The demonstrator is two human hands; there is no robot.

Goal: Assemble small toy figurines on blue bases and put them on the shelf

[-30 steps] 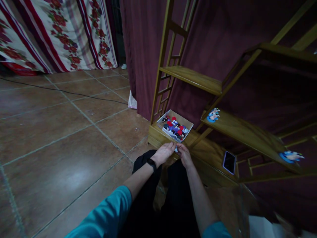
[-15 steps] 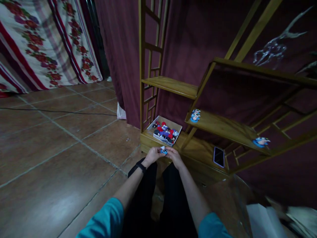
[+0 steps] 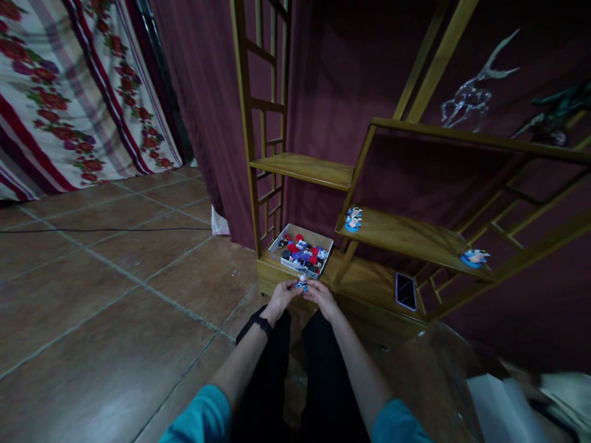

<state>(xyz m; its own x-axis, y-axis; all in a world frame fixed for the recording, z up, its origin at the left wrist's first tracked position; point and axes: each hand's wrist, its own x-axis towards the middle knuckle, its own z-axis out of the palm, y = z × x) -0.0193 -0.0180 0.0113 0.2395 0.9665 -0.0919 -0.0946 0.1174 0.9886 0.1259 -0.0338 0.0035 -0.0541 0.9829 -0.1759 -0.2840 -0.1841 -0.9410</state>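
Between my two hands I hold a small figurine [image 3: 301,282] with a white upper part and a blue base. My left hand [image 3: 282,298] pinches it from the left, and my right hand [image 3: 322,296] grips its right side; both hands are closed on it. Just beyond them, an open white box [image 3: 281,263] holds several figurines with red, purple and black parts. On the middle shelf [image 3: 406,235], figurines with blue bases [image 3: 353,219] stand at the left end. Another blue-based figurine [image 3: 474,258] is at the right end.
The wooden display rack [image 3: 244,123] rises in front of me, against a dark red curtain [image 3: 198,111]. A phone [image 3: 406,291] lies on its bottom board. A clear deer ornament [image 3: 468,101] stands on a higher shelf. A dark cable [image 3: 106,230] crosses the tiled floor.
My view has shifted, so the rack appears further left and lower. The figurine stays between both hands and now looks more upright, its front turned towards me.
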